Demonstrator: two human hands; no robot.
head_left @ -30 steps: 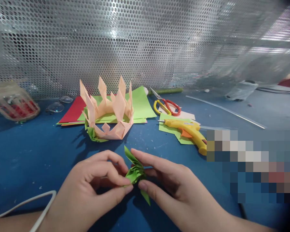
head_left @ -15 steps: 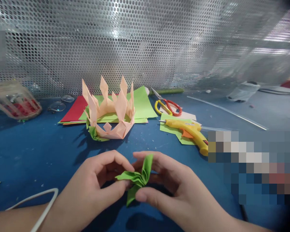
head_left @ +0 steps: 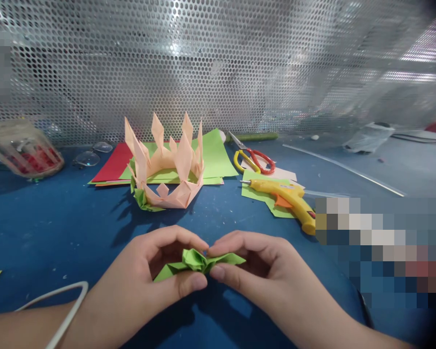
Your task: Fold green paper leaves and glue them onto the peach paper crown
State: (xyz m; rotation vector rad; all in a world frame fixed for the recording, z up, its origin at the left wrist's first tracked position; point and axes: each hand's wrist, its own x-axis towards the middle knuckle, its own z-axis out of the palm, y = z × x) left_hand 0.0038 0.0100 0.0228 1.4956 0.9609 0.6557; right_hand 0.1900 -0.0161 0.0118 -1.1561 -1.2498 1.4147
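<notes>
Between my two hands, just above the blue table, is a folded green paper piece [head_left: 193, 260] with pointed, leaf-like ends. My left hand [head_left: 156, 276] pinches its left part between thumb and fingers. On the other side, my right hand [head_left: 261, 271] pinches near its middle and right tip. Part of the paper is hidden behind the fingers. Beyond my hands stands a peach paper crown [head_left: 172, 198] with tall folded points. A green folded paper piece [head_left: 141, 198] sits at the crown's lower left.
A yellow glue gun [head_left: 294, 196] lies right on green paper, with scissors [head_left: 263, 162] behind it. Coloured paper sheets [head_left: 218, 155] lie behind the crown. A clear jar with red contents [head_left: 32, 155] and glasses [head_left: 87, 158] are left. A white cable [head_left: 74, 310] crosses my left forearm. A perforated metal screen [head_left: 203, 72] stands behind.
The green paper has turned between my hands: its tips now point left and right rather than up and down. My right fingers have closed in nearer to the left ones.
</notes>
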